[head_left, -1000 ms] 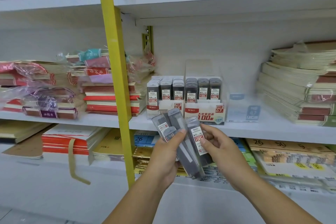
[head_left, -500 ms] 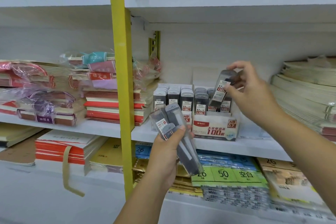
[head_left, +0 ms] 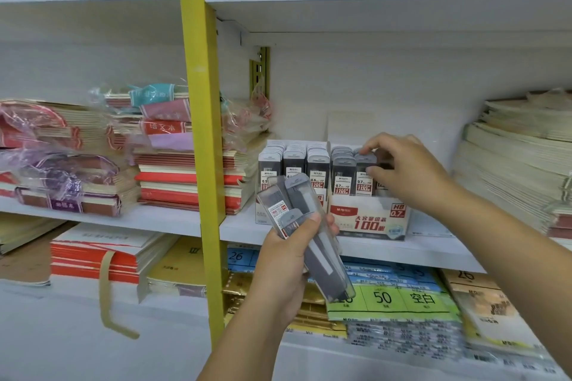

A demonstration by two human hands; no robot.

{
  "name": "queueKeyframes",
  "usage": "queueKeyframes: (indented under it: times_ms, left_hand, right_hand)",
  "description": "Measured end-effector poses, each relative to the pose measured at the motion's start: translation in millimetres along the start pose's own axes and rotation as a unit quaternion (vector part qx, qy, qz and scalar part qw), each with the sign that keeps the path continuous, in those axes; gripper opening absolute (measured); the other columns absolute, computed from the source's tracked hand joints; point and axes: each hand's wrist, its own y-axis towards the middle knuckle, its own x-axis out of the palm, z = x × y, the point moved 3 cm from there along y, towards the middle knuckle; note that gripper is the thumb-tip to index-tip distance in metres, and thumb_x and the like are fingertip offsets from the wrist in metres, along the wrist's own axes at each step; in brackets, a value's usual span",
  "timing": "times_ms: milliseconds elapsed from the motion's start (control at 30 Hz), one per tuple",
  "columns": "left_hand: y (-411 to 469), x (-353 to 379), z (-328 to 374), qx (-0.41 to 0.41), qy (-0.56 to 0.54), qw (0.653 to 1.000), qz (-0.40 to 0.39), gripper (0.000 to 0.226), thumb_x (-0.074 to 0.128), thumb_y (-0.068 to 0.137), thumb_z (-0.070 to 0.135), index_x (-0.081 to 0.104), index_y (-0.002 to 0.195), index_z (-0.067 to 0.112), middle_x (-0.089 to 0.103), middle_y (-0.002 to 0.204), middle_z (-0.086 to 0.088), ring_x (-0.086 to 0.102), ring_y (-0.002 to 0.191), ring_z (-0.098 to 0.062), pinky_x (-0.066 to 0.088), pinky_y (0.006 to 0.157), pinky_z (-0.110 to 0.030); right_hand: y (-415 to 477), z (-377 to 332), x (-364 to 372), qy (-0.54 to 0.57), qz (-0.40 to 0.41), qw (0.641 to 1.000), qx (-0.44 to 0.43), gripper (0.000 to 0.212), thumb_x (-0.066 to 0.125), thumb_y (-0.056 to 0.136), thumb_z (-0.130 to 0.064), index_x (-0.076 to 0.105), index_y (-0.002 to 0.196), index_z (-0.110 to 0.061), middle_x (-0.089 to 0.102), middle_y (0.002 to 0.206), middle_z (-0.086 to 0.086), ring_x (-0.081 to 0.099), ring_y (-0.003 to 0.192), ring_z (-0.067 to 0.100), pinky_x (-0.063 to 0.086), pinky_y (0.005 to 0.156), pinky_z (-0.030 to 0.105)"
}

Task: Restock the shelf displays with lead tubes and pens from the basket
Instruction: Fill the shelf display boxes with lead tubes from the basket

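The display box (head_left: 368,221) at the front edge of the shelf (head_left: 238,227) reads "HB 0.7" and "100"; the green pack (head_left: 402,300) below reads "50" and "空白".

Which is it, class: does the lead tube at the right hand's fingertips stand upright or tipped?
Upright: the lead tube stands cap-up in the display box, level with the neighbouring tubes, the right hand pinching its top.

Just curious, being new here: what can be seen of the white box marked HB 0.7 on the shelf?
The HB 0.7 box is white card with red lettering, open-topped, standing upright on the shelf beside a similar box. Grey-capped lead tubes stand in rows inside; the right hand pinches one front tube.
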Motion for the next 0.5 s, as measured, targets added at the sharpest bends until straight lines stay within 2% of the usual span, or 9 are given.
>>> queueKeyframes:
  times_ms: [33,100,167,200,267,333,400,500]
  left_hand:
    - [-0.8,0.0,-1.0,-0.002,-0.001,1.000,-0.001,0.014,0.071,0.080,0.037,0.079,0.091,0.034,0.079,0.103,-0.005,0.075,0.095,-0.019,0.057,0.081,-0.036]
    - [-3.3,0.1,-3.1,-0.015,-0.002,1.000,-0.002,0.023,0.070,0.086,0.033,0.075,0.106,0.024,0.078,0.105,-0.007,0.075,0.099,-0.020,0.058,0.077,-0.035]
    - [-7.0,1.0,-3.8,-0.027,0.006,1.000,-0.009,0.026,0.068,0.092,0.028,0.069,0.116,0.018,0.078,0.106,-0.008,0.075,0.100,-0.020,0.060,0.072,-0.033]
    - [-9.7,2.0,-2.6,-0.031,0.009,0.999,-0.012,0.027,0.067,0.093,0.026,0.068,0.118,0.015,0.078,0.106,-0.008,0.075,0.099,-0.021,0.060,0.069,-0.032]
    - [-14.5,3.7,-2.4,-0.036,0.032,0.999,-0.025,0.027,0.068,0.092,0.028,0.069,0.117,0.017,0.077,0.107,-0.009,0.076,0.095,-0.021,0.060,0.068,-0.031]
    - [-20.3,6.7,-3.4,-0.043,0.083,0.995,-0.046,0.017,0.068,0.092,0.032,0.073,0.108,0.030,0.078,0.105,-0.006,0.076,0.092,-0.019,0.058,0.071,-0.033]
    - [-25.6,10.2,-5.3,-0.052,0.124,0.989,-0.062,0.011,0.067,0.093,0.034,0.073,0.101,0.039,0.078,0.104,-0.003,0.075,0.094,-0.017,0.053,0.075,-0.034]
    - [-32.0,14.5,-9.0,-0.058,0.168,0.981,-0.083,0.010,0.066,0.094,0.035,0.074,0.098,0.038,0.079,0.100,-0.002,0.075,0.093,-0.012,0.048,0.077,-0.036]
  right_hand:
    - [-2.9,-0.4,-0.5,-0.040,0.037,0.999,-0.001,0.031,0.065,0.089,-0.020,0.056,0.113,-0.037,0.050,0.100,-0.010,0.044,0.107,0.014,0.039,0.081,0.030]
    - [-14.5,-5.8,-5.0,-0.080,0.121,0.989,-0.013,0.038,0.063,0.090,-0.019,0.055,0.126,-0.028,0.040,0.104,-0.009,0.037,0.107,0.010,0.031,0.084,0.023]
    - [-34.2,-14.0,-5.6,-0.017,0.167,0.985,-0.034,0.032,0.060,0.092,-0.020,0.058,0.124,-0.025,0.043,0.096,-0.013,0.040,0.091,0.001,0.030,0.077,0.014]
    - [-46.0,-17.8,-2.0,0.046,0.152,0.987,-0.035,0.027,0.058,0.093,-0.022,0.060,0.119,-0.028,0.048,0.091,-0.016,0.044,0.082,-0.002,0.035,0.070,0.011]
    - [-69.2,-26.5,11.0,0.171,0.067,0.983,-0.015,0.019,0.059,0.091,-0.030,0.060,0.109,-0.037,0.057,0.088,-0.017,0.052,0.079,-0.005,0.043,0.064,0.008]
    - [-84.3,-32.9,22.7,0.256,0.003,0.967,0.009,0.017,0.063,0.090,-0.032,0.061,0.106,-0.038,0.061,0.088,-0.012,0.057,0.074,-0.006,0.044,0.062,0.005]
    - [-90.6,-32.5,28.6,0.333,-0.016,0.942,0.042,0.021,0.070,0.087,-0.030,0.059,0.103,-0.034,0.063,0.084,-0.002,0.062,0.060,0.000,0.047,0.054,0.009]
    - [-93.9,-22.6,29.0,0.401,-0.013,0.910,0.102,0.025,0.077,0.082,-0.023,0.058,0.099,-0.026,0.063,0.083,0.008,0.063,0.054,0.010,0.049,0.048,0.017]
